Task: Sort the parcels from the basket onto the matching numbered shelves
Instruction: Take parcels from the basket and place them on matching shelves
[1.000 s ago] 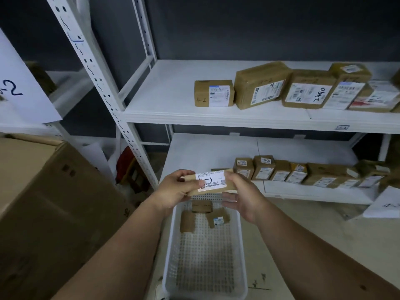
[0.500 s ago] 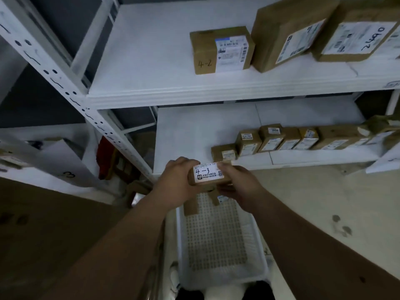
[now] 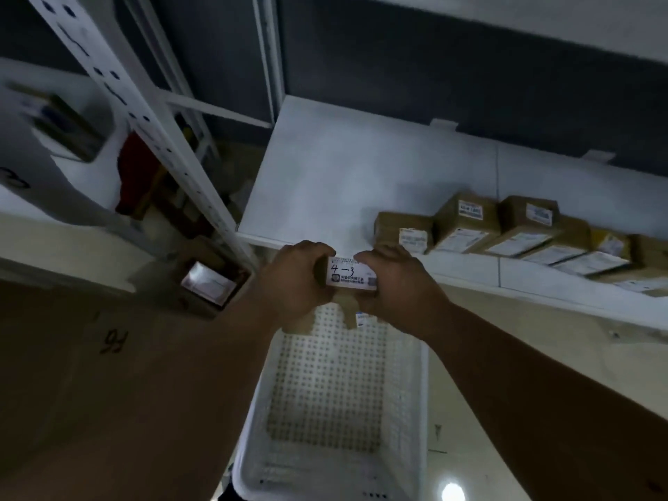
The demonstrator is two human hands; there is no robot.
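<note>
A small brown parcel (image 3: 350, 275) with a white label marked "4-3" is held between both hands, above the far end of the white perforated basket (image 3: 412, 421). My left hand (image 3: 292, 280) grips its left end and my right hand (image 3: 394, 283) grips its right end. Under my hands, a few small parcels (image 3: 349, 312) lie at the basket's far end, mostly hidden. The low white shelf (image 3: 347, 175) is just ahead, with a row of several brown parcels (image 3: 506, 233) along its front right.
A white perforated shelf upright (image 3: 144, 121) slants across the left. A large cardboard box (image 3: 90, 374) fills the lower left. A small open box (image 3: 208, 283) sits on the floor by the upright. A second shelf unit (image 3: 43, 146) stands at far left.
The view has dropped and moved closer to the low shelf; the upper shelf has left the frame. Both hands still hold the "4-3" parcel, now nearer the low shelf's front edge.
</note>
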